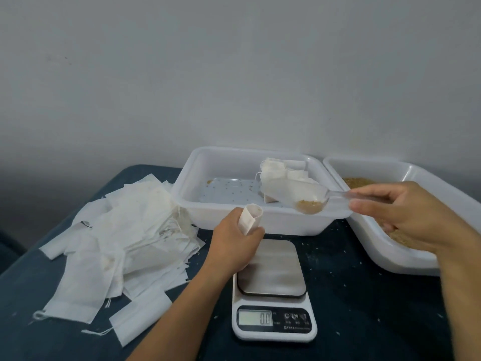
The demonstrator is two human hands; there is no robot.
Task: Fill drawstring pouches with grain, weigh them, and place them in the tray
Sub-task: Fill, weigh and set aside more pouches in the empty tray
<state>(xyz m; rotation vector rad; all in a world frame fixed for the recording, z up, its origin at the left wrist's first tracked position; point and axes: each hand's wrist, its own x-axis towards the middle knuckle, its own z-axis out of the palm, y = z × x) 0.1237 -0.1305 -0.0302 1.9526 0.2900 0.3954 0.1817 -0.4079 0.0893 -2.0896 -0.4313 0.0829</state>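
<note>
filling is in hand: the left hand [235,239] grips an open pouch [250,217] above the scale [273,290]; at its 3 o'clock the right hand [398,214] pinches a spoon [322,203] of grain, which likely must tip into the pouch mouth next.

White pouches [125,230], white trays [208,212], brown grain [309,205], dark-blue table [364,295].

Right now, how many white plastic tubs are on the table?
2: the tray with filled pouches behind the scale, and the grain tub at right, partly behind the right hand.
</note>
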